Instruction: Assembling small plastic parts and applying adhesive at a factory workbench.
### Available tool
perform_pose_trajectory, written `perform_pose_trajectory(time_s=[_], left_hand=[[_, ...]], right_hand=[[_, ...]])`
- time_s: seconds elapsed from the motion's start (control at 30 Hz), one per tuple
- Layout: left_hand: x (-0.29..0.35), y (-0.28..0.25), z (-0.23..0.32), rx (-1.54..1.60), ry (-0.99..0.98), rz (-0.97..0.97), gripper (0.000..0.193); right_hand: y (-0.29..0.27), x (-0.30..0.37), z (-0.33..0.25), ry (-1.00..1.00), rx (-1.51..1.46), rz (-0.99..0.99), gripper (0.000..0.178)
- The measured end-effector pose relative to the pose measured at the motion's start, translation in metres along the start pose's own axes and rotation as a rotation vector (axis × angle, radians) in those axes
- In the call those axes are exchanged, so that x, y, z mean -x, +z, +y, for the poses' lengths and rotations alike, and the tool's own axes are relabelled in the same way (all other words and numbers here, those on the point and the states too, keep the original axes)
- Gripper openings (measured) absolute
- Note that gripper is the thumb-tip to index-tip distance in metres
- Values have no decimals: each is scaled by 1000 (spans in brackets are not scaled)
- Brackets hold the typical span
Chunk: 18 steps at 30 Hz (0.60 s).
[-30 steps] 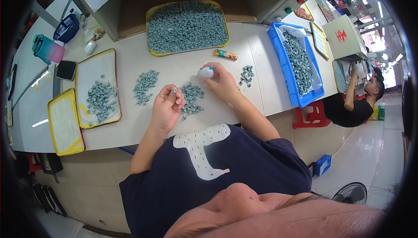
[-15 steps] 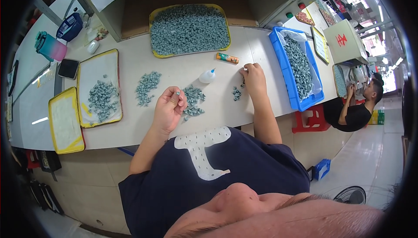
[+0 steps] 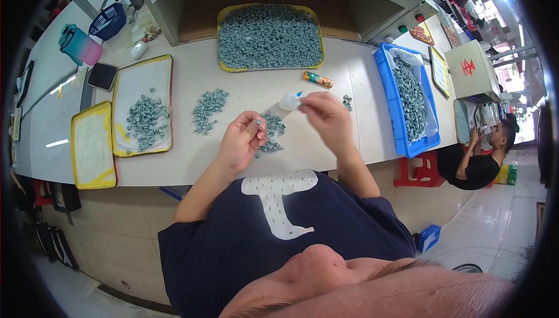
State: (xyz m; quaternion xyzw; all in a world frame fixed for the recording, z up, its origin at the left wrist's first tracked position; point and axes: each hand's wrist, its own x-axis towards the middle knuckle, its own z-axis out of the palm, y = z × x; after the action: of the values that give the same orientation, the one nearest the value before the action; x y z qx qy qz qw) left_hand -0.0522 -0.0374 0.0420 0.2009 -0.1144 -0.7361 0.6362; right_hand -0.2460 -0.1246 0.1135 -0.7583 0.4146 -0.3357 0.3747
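My left hand point(image 3: 240, 142) is closed in a pinch on a small grey-green piece point(image 3: 258, 121), held above the table. Over the table to its right, my right hand point(image 3: 331, 121) has its fingers pressed together, slightly blurred; what they hold, if anything, is too small to make out. Its fingertips are beside a white squeeze bottle point(image 3: 288, 102) with a blue tip. A loose pile of grey-green pieces point(image 3: 273, 133) lies between my hands, partly hidden by the left one. A few darker pieces point(image 3: 347, 102) lie just beyond my right hand.
Another pile point(image 3: 209, 110) lies left. A yellow-edged tray point(image 3: 165, 85) holds pieces, beside a yellow-rimmed tray point(image 3: 93, 143). A full tray point(image 3: 271, 69) stands at the back near an orange-green tube point(image 3: 318, 79). A blue crate point(image 3: 391, 114) stands right; a person point(image 3: 483, 155) sits beyond.
My right hand has lifted from the small dark pieces and moved left to beside the squeeze bottle. My left hand keeps its pinch on the small piece. The whole view has shifted slightly.
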Motion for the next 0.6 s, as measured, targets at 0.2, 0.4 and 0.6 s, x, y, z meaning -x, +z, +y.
perform_pose_trajectory(time_s=[0.2, 0.4, 0.6], left_hand=[[2, 5, -2, -38, 17, -2, 4], [4, 0, 1, -85, 23, 3, 5], [4, -1, 1, -119, 40, 14, 5]], right_hand=[[45, 4, -12, -157, -23, -64, 19], [49, 8, -7, -15, -40, -142, 17], [51, 10, -6, 40, -95, -117, 16]])
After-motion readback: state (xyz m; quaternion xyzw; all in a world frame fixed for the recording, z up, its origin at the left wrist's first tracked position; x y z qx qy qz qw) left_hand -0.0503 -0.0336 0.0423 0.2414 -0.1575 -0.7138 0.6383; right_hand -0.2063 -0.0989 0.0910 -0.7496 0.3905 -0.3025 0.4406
